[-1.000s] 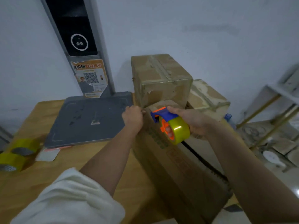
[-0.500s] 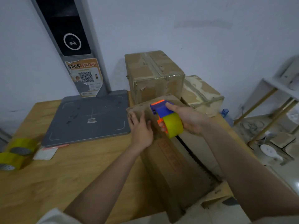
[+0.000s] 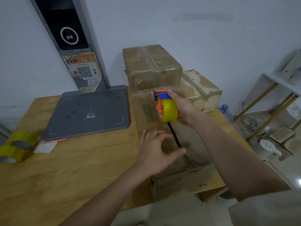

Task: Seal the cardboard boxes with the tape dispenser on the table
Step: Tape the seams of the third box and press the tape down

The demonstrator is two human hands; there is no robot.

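Observation:
A long cardboard box (image 3: 192,173) lies on the wooden table (image 3: 65,173), its top flaps meeting along a dark centre seam. My right hand (image 3: 182,106) grips a blue and orange tape dispenser (image 3: 166,106) with a yellow roll, held over the far part of that seam. My left hand (image 3: 156,150) hovers over the box's left flap nearer me, fingers curled and apart, holding nothing. Two taped boxes stand behind: a tall one (image 3: 151,67) and a lower one (image 3: 200,90).
A grey scale platform (image 3: 88,111) with an upright post (image 3: 73,41) sits at the back left. Two yellow tape rolls (image 3: 14,147) and a white slip (image 3: 45,146) lie at the left edge. A white shelf (image 3: 280,88) and floor clutter are to the right.
My left hand has slid from the box's far end back toward me along the left flap. The dispenser has come down the seam from the far edge. The view has tilted down.

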